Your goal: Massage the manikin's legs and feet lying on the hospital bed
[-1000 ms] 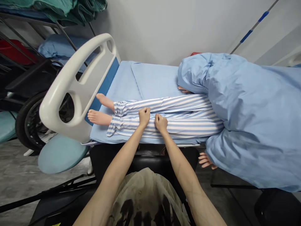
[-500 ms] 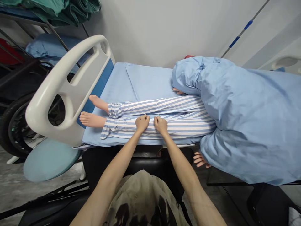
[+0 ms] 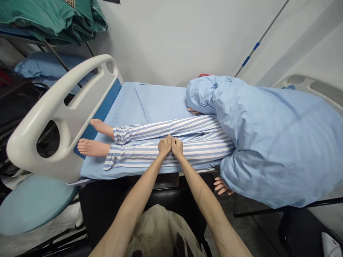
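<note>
My left hand (image 3: 164,146) and my right hand (image 3: 177,147) are closed into fists, side by side and touching at the thumbs. Both are at the near leg of the blue-and-white striped trousers (image 3: 139,132), around knee height; whether they press on the cloth I cannot tell. Nothing shows in either fist. A manikin wears the trousers, its bare feet (image 3: 93,147) pointing to the left. Loose blue cloth (image 3: 270,135) with sleeve-like ends covers its upper body, and a manikin hand (image 3: 222,186) sticks out over the bed's near edge.
The bed has a light blue sheet (image 3: 158,100) and a white footboard (image 3: 64,110) at left. A round pale blue seat (image 3: 34,203) stands below it. Green folded fabric (image 3: 53,18) lies on a rack at upper left. A pole (image 3: 264,35) leans against the wall.
My two fists have come together from a small gap until they touch. The whole view has shifted, so the bed appears lower and further left.
</note>
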`<control>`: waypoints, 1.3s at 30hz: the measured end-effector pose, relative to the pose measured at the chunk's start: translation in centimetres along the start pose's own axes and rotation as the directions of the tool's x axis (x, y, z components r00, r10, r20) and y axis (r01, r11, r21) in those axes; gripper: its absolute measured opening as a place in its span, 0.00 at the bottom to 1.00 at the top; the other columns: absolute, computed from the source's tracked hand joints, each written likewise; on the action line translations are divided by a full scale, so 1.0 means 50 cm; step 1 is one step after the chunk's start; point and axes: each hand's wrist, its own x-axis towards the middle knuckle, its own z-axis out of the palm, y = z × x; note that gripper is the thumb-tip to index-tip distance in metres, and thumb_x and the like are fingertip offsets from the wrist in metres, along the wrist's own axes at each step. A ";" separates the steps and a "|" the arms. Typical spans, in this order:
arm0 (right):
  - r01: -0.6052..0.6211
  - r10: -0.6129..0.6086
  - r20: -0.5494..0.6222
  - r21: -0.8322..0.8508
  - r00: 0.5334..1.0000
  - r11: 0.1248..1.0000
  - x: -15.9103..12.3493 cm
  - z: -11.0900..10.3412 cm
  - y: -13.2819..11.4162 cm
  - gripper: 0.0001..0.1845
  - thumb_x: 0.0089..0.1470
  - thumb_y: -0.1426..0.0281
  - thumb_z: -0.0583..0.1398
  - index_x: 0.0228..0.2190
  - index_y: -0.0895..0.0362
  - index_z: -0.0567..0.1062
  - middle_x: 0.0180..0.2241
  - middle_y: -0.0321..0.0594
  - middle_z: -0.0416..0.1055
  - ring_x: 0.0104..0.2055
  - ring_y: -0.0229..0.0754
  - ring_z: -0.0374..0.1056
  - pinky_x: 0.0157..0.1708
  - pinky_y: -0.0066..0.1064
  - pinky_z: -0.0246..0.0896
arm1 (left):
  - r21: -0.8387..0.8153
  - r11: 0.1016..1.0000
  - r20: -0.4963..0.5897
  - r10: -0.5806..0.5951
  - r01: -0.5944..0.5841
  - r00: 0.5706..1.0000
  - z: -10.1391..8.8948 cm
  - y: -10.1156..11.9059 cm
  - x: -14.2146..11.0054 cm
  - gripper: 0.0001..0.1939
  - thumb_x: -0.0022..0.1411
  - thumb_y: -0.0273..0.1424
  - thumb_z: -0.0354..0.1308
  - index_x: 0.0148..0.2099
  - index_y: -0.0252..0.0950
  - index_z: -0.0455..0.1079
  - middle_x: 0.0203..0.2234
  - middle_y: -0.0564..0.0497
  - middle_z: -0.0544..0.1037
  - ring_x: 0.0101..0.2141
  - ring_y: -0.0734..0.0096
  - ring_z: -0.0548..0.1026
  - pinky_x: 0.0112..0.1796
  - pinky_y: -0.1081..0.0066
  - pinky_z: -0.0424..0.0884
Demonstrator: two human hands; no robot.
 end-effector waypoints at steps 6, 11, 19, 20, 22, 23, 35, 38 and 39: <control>0.124 -0.126 0.063 0.037 0.990 0.992 0.045 -0.073 -0.034 0.23 0.64 0.64 0.52 0.18 0.53 0.57 0.18 0.29 0.55 0.25 0.36 0.52 0.29 0.29 0.43 | 0.077 0.997 0.039 0.012 -0.015 0.999 -0.007 -0.002 0.005 0.27 0.75 0.36 0.40 0.29 0.35 0.73 0.30 0.42 0.79 0.34 0.63 0.74 0.36 0.68 0.60; 0.182 -0.182 -0.022 0.030 0.983 0.983 0.046 -0.110 -0.011 0.24 0.67 0.62 0.50 0.19 0.53 0.55 0.18 0.30 0.54 0.25 0.36 0.52 0.29 0.29 0.44 | 0.057 0.998 -0.004 0.018 -0.017 1.000 0.001 -0.007 0.002 0.26 0.74 0.37 0.42 0.24 0.37 0.67 0.25 0.45 0.75 0.31 0.65 0.71 0.33 0.69 0.56; 0.051 -0.047 0.065 -0.067 0.997 0.996 0.010 -0.067 0.053 0.22 0.64 0.63 0.52 0.18 0.52 0.58 0.19 0.33 0.60 0.26 0.39 0.57 0.29 0.31 0.42 | -0.110 0.994 -0.001 0.019 -0.019 1.000 0.000 0.016 0.011 0.26 0.72 0.35 0.43 0.19 0.39 0.57 0.17 0.51 0.67 0.24 0.70 0.66 0.32 0.70 0.57; 0.053 -0.052 0.045 -0.019 0.998 0.998 0.013 -0.068 0.054 0.23 0.65 0.62 0.51 0.18 0.52 0.58 0.19 0.33 0.60 0.26 0.39 0.57 0.29 0.30 0.43 | -0.152 0.988 -0.004 0.035 -0.035 0.999 0.002 0.029 0.014 0.26 0.72 0.35 0.42 0.19 0.39 0.56 0.16 0.52 0.65 0.23 0.71 0.65 0.31 0.70 0.58; 0.063 -0.062 -0.008 0.079 0.998 0.995 0.020 -0.071 0.058 0.23 0.65 0.60 0.49 0.19 0.52 0.57 0.19 0.32 0.59 0.25 0.38 0.56 0.30 0.30 0.45 | -0.223 0.970 -0.022 0.093 -0.095 0.995 0.011 0.057 0.017 0.27 0.72 0.35 0.42 0.18 0.39 0.54 0.15 0.54 0.62 0.22 0.73 0.63 0.31 0.70 0.58; 0.067 -0.063 -0.034 0.121 0.997 0.990 0.023 -0.072 0.060 0.23 0.64 0.60 0.48 0.19 0.52 0.57 0.19 0.32 0.58 0.25 0.39 0.56 0.30 0.30 0.45 | -0.247 0.961 -0.032 0.119 -0.123 0.992 0.018 0.070 0.017 0.26 0.72 0.35 0.42 0.18 0.39 0.53 0.14 0.54 0.61 0.22 0.73 0.62 0.31 0.70 0.58; 0.040 -0.032 -0.044 0.192 0.998 0.981 0.032 -0.086 0.057 0.21 0.63 0.59 0.48 0.19 0.52 0.59 0.20 0.34 0.61 0.25 0.39 0.58 0.28 0.30 0.48 | 0.016 0.999 0.035 0.037 -0.037 0.999 0.081 0.070 -0.019 0.23 0.71 0.34 0.45 0.23 0.36 0.67 0.22 0.49 0.74 0.27 0.71 0.65 0.30 0.71 0.53; 0.117 -0.116 -0.012 0.068 0.993 0.991 0.049 -0.131 0.034 0.22 0.64 0.59 0.50 0.19 0.52 0.59 0.19 0.33 0.60 0.24 0.38 0.55 0.29 0.30 0.45 | 0.070 0.997 0.060 0.040 -0.044 0.997 0.083 0.076 -0.018 0.21 0.70 0.33 0.47 0.25 0.37 0.68 0.24 0.49 0.75 0.27 0.71 0.65 0.31 0.70 0.51; 0.148 -0.148 -0.011 0.039 0.989 0.988 0.054 -0.146 0.028 0.22 0.65 0.59 0.50 0.20 0.52 0.59 0.19 0.33 0.60 0.24 0.38 0.55 0.29 0.30 0.45 | 0.085 0.995 0.062 0.040 -0.045 0.997 0.084 0.077 -0.019 0.21 0.70 0.33 0.47 0.24 0.37 0.67 0.24 0.49 0.74 0.27 0.71 0.65 0.31 0.70 0.51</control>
